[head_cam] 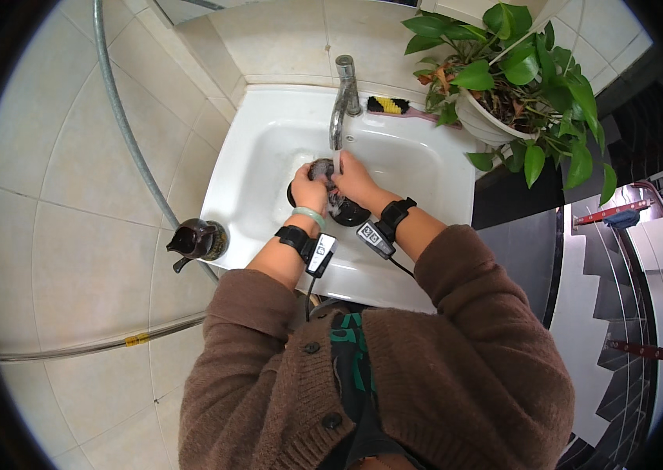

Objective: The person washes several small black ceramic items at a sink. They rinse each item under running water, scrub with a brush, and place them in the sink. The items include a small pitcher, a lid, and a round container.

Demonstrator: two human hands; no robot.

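A dark, glossy object [350, 213], wet and partly covered by my hands, is held low in the white washbasin [419, 170]; its exact kind cannot be told. My left hand [310, 192] grips it on the left side. On the other side, my right hand [355, 181] has its fingers on it, close under the spout. From the chrome faucet [337, 117] a stream of water runs down between the hands. White suds or splashing water show on the dark surface. Both hands' fingertips are partly hidden.
A brown glazed jug [197, 239] stands on the basin's left rim. On the back rim lies a scrub brush [389, 106] with black and yellow bristles, beside a potted plant [493, 120]. A grey hose [126, 126] hangs along the tiled wall.
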